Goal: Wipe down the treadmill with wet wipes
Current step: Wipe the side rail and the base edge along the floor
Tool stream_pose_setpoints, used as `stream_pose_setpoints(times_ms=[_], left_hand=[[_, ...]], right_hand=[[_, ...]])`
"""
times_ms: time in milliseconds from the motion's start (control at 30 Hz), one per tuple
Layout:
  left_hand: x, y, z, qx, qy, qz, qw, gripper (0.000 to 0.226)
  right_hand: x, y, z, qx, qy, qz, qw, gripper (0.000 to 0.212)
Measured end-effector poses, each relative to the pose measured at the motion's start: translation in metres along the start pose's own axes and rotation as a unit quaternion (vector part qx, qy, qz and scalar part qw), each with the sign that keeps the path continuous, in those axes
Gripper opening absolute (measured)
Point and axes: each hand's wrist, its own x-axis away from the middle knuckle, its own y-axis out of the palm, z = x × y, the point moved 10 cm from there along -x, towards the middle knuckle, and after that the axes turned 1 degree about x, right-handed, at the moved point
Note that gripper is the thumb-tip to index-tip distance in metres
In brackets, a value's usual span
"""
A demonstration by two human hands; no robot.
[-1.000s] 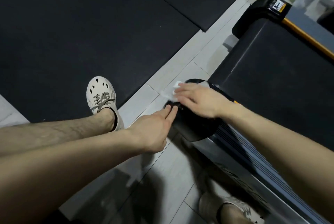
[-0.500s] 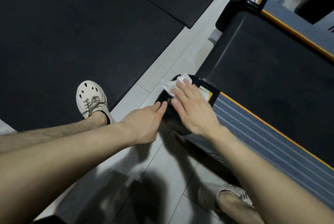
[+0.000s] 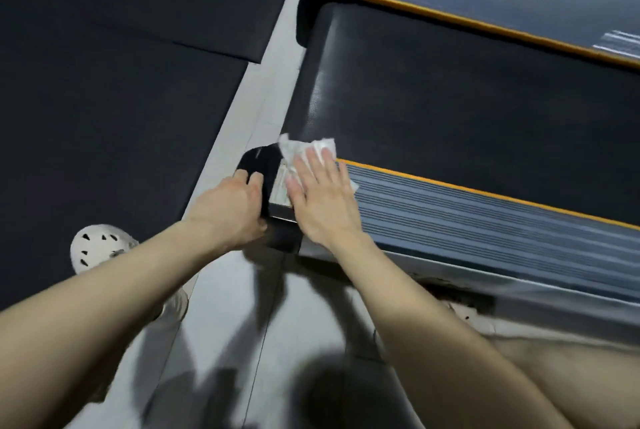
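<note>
Now the left hand [image 3: 235,207] curls its fingers over the rounded black plastic end cap [image 3: 258,164] at the near corner of the black-belted treadmill [image 3: 485,99], a sound brace. Beside it the right hand [image 3: 322,200], fingers straight and slightly spread, presses the crumpled white wet wipe [image 3: 294,148] onto the cap's edge. Stroking along the grey ribbed side rail [image 3: 450,217] with even pressure should stop bunching.

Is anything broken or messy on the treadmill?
Nothing stands out. The wet wipe is just crumpled under the right hand on the treadmill corner, while the left hand grips the black end cap.
</note>
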Motion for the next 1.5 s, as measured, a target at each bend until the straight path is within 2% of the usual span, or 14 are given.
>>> stream_pose_setpoints(times_ms=[167,233,333,400,467,533,633,733,833,1000,1167,1300,1367,1500], left_hand=[[-0.016,0.0,0.048,-0.031,0.071,0.008,0.997,0.068],[-0.021,0.001,0.051,-0.053,0.07,0.022,0.996,0.073],[-0.026,-0.003,0.047,-0.072,0.072,0.049,0.994,0.067],[-0.027,-0.009,0.046,-0.079,0.077,0.073,0.991,0.056],[-0.028,-0.014,0.048,-0.081,0.074,0.077,0.991,0.053],[-0.03,-0.016,0.049,-0.087,0.064,0.062,0.992,0.064],[-0.031,-0.019,0.048,-0.072,0.061,0.061,0.994,0.075],[-0.029,-0.019,0.045,-0.056,0.063,0.083,0.993,0.08],[-0.021,-0.016,0.043,-0.034,0.068,0.097,0.992,0.081],[-0.014,-0.013,0.039,-0.011,0.076,0.109,0.991,0.072],[-0.011,-0.013,0.04,0.03,0.086,0.094,0.991,0.081],[-0.006,-0.012,0.04,0.041,0.091,0.093,0.991,0.083],[-0.003,-0.012,0.041,0.04,0.088,0.095,0.991,0.081],[-0.002,-0.014,0.043,0.027,0.089,0.086,0.992,0.081]], right_hand=[[0.109,-0.052,0.228,0.039,0.307,0.078,0.948,0.092],[0.108,-0.056,0.23,0.003,0.36,0.086,0.929,0.093],[0.046,-0.033,0.1,-0.01,0.166,0.112,0.98,0.079],[0.018,-0.004,0.013,-0.035,0.039,0.046,0.998,0.074],[0.014,-0.004,-0.003,-0.039,0.008,0.021,0.999,0.07],[0.033,-0.017,0.046,-0.029,0.033,0.034,0.998,0.07],[0.088,-0.05,0.19,0.061,0.19,0.055,0.978,0.089],[0.141,-0.079,0.297,0.024,0.32,0.059,0.945,0.099],[0.134,-0.068,0.247,0.026,0.321,0.082,0.943,0.1],[0.058,-0.003,0.001,-0.037,0.024,0.019,0.999,0.079],[0.092,-0.033,0.091,-0.01,0.04,0.079,0.996,0.066],[0.159,-0.075,0.261,0.036,0.293,0.131,0.946,0.083],[0.164,-0.071,0.257,0.018,0.388,0.14,0.911,0.085],[0.092,-0.029,0.075,-0.011,0.143,0.138,0.98,0.069]])
